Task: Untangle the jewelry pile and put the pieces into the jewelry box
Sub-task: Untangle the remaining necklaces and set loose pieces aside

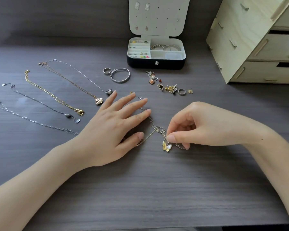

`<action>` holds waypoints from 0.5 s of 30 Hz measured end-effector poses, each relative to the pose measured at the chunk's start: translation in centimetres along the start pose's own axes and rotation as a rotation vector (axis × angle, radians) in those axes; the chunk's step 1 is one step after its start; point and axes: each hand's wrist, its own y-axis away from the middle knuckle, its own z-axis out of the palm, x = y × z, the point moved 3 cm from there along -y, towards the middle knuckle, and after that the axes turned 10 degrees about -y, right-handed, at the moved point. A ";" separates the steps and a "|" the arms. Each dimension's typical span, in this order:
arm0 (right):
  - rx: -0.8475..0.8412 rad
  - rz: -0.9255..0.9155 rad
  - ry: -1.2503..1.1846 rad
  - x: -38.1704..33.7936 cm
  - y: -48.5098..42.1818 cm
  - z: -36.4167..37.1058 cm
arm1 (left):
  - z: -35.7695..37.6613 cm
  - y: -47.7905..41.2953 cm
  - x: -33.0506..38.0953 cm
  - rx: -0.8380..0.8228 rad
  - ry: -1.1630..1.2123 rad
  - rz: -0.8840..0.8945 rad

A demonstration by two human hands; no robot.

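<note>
1. Far to the left of the jewelry box (pixel 156 63), and nearer the person, the straightened necklaces (pixel 52 95) lay in a row, each apart from the next. I judged them freed but not yet boxed.
2. In front of the box and to its left, the left hand (pixel 113 120) lay flat with straight fingers. It pinned one run of the tangled chains (pixel 157 129) to the table (pixel 140 180) and grasped nothing.
3. The knot sat straight in front of the box, well short of it. Chain that fine looked light, limp and easily kinked (a hard tug would likely tighten the snarl). I would take hold close by the knot or at the butterfly pendant (pixel 166 147), never mid-run.
4. The loose earrings and rings (pixel 170 86) lay just in front of the box, outside it.
5. In front of the box and slightly right, the right hand (pixel 207 125) pinched the chain just above that pendant, between thumb and forefinger.
6. No brand, label or legible writing showed on the box or anywhere else.
</note>
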 end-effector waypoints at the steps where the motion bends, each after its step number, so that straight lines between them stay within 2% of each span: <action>1: 0.020 -0.011 -0.013 0.1 -0.1 -0.1 | -0.2 -0.1 0.1 0.025 0.008 0.007; 5: 0.206 -0.058 -0.031 0.5 -0.8 -0.6 | -1.0 -0.1 0.8 0.131 0.055 0.066; 8: 0.307 -0.064 -0.001 0.6 -1.6 -0.1 | -1.2 -0.2 1.3 0.144 0.080 0.101; 15: 0.293 -0.038 0.141 0.4 -2.6 0.6 | -0.7 -0.2 1.3 0.123 0.072 0.101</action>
